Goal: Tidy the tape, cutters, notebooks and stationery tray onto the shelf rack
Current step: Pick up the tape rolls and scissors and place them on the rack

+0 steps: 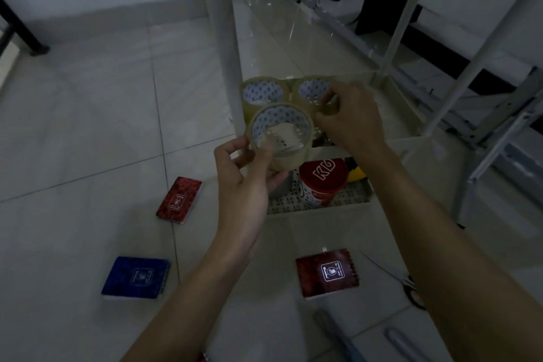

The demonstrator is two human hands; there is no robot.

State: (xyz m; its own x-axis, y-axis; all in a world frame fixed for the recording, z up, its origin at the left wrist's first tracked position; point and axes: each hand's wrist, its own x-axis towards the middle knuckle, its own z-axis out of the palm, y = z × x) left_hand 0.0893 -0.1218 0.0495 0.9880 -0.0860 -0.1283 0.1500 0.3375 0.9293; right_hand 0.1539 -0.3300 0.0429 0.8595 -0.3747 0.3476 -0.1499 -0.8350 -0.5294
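The left hand grips a tape roll, core facing up, just before the rack shelf. The right hand pinches what seems another roll already there, beside a third.

red notebook, blue notebook
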